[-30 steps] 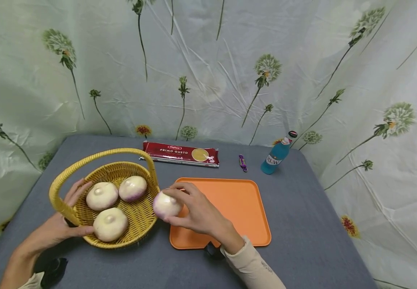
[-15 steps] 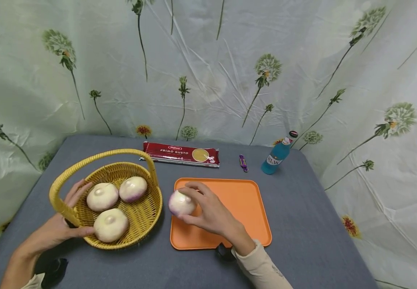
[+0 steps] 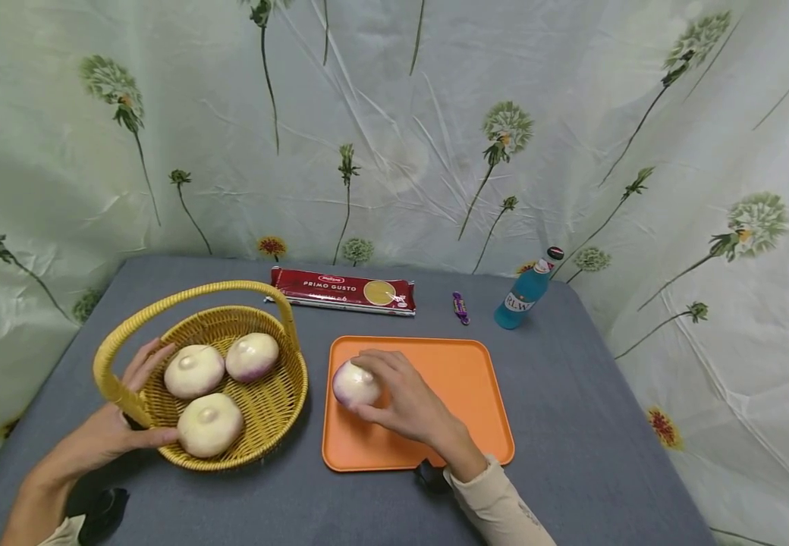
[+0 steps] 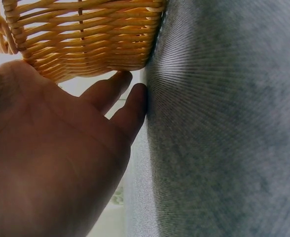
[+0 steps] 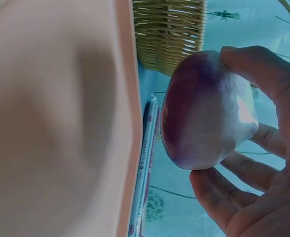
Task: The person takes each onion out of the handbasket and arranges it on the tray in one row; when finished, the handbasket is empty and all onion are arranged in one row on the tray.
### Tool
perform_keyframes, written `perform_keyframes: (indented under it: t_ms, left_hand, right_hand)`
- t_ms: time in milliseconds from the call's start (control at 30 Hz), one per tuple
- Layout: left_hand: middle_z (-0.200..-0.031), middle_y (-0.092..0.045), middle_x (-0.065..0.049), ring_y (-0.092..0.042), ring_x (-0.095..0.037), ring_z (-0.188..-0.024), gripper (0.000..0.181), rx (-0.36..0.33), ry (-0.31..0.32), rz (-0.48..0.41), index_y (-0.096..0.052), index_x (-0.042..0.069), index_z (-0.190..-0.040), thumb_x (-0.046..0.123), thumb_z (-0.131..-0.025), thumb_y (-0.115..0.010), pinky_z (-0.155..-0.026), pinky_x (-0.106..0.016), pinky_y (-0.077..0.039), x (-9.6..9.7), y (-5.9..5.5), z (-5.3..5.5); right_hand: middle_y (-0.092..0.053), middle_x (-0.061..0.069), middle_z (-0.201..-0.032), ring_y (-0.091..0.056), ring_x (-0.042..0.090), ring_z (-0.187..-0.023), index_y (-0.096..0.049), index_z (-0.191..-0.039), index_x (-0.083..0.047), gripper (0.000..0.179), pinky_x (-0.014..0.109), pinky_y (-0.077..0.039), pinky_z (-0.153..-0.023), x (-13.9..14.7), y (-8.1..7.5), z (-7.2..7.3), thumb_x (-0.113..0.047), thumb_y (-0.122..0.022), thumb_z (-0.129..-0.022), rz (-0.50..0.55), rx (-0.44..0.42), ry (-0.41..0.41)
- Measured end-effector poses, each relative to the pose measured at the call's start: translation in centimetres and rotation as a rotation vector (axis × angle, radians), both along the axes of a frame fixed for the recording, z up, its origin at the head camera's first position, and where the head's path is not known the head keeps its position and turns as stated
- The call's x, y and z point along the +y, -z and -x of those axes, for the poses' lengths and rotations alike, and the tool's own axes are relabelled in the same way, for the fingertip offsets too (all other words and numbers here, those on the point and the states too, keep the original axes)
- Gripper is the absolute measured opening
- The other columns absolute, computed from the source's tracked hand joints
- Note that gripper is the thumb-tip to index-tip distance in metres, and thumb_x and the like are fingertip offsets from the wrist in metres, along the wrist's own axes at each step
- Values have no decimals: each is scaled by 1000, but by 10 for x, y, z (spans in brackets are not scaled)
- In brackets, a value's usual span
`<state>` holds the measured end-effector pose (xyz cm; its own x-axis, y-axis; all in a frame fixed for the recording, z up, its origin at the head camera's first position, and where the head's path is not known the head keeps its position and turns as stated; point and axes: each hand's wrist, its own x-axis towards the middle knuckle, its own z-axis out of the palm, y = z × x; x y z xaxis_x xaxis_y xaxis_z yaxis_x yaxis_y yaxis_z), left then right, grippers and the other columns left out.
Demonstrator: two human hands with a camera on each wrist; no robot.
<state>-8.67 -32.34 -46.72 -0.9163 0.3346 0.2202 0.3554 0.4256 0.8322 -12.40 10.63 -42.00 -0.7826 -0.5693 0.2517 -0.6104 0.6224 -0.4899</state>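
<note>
My right hand (image 3: pixel 404 398) pinches a white-and-purple turnip (image 3: pixel 354 384) between thumb and fingers over the left part of the orange tray (image 3: pixel 449 379). In the right wrist view, a gap shows between this turnip (image 5: pixel 206 111) and the tray's surface (image 5: pixel 51 123). On the left stands a yellow wicker basket (image 3: pixel 268 425) with a tall arched handle. Three more turnips (image 3: pixel 209 425) lie inside it. My left hand (image 3: pixel 111 432) holds the basket's left side, thumb and fingertips at the rim. The left wrist view shows two fingers low against the woven wall (image 4: pixel 90 39).
A red spaghetti packet (image 3: pixel 342 291) lies behind the tray, with a small purple wrapped candy (image 3: pixel 460 309) to its right. A blue bottle (image 3: pixel 524 294) leans in view at the back right. Floral fabric (image 3: pixel 394 152) hangs behind the grey table (image 3: pixel 572 425).
My right hand has carried the turnip rightward from beside the basket's rim to over the tray, and lower most recently. The left hand and basket have stayed put.
</note>
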Motion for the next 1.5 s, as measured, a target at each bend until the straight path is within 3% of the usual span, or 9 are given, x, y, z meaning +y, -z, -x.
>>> perform_keyframes:
  t_ms: [367, 633, 1033, 1500]
  left_hand:
    - [-167, 9, -11, 5, 8, -145, 118, 6, 14, 8, -11, 10, -162, -4, -69, -82, -99, -2, -4, 2, 2, 0]
    - [-167, 10, -6, 6, 9, -145, 118, -2, 14, 4, -10, 12, -162, -5, -70, -81, -98, -2, -4, 1, 2, 0]
    - [-167, 9, -4, 6, 7, -145, 117, -29, -3, -16, -11, 14, -162, -5, -71, -81, -102, -4, 0, 1, 1, -2]
    - [-167, 10, -8, 7, 3, -146, 116, -20, 7, -17, -10, 13, -162, -4, -72, -81, -100, -3, -2, 0, 0, -1]
  right_hand:
    - [-56, 0, -139, -49, 20, -128, -60, -134, -19, 56, 39, -48, -100, -3, 10, 0, -35, -81, -85, -76, -15, 10]
    - [-55, 5, -140, -50, 22, -130, -59, -134, -14, 57, 40, -48, -102, -5, 13, 3, -29, -82, -84, -88, 6, -17]
    - [-53, 5, -138, -47, 23, -128, -60, -134, -18, 54, 39, -49, -100, -9, 17, 4, -30, -80, -86, -132, 22, -18]
    - [-54, 2, -140, -48, 20, -129, -57, -138, -17, 54, 37, -46, -104, -12, 17, 4, -33, -76, -90, -159, 15, -44]
